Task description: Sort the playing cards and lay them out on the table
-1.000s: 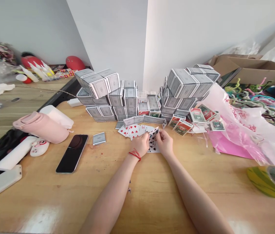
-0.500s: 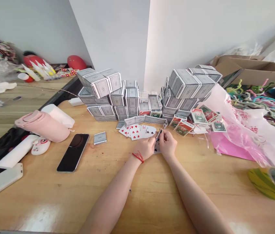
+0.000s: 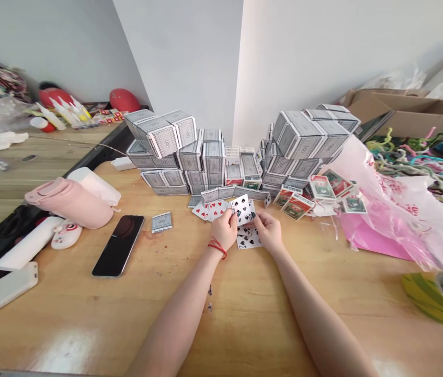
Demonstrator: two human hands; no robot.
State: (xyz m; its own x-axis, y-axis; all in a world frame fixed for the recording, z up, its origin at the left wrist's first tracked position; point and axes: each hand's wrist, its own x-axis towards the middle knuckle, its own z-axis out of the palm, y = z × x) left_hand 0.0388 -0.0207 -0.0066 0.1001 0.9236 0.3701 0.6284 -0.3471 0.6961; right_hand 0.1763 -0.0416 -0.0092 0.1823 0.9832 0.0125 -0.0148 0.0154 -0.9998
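Observation:
Both my hands are closed on playing cards above the table. A spade-suit playing card (image 3: 245, 203), marked 6, faces up between them, with another card's edge showing behind it. My left hand (image 3: 223, 230), with a red string on the wrist, pinches the left side of the card. My right hand (image 3: 270, 231) grips at its lower right, thumb on the front. Below them, face-up black-suit cards (image 3: 248, 243) lie on the table. Red-heart cards (image 3: 216, 208) are fanned just beyond my left hand. Behind stands a low row of folded cards (image 3: 245, 193), backs outward.
Card-built blocks are stacked at left (image 3: 166, 137) and right (image 3: 299, 137). Card boxes (image 3: 297, 206) sit beside pink plastic (image 3: 378, 230). A phone (image 3: 118, 246), pink bottle (image 3: 70, 201), small card pile (image 3: 161, 222) and tape roll (image 3: 421, 293) lie around.
The card between my hands, earlier tilted and nearly edge-on, now shows its face. My left hand has moved left, and more of the cards below is visible.

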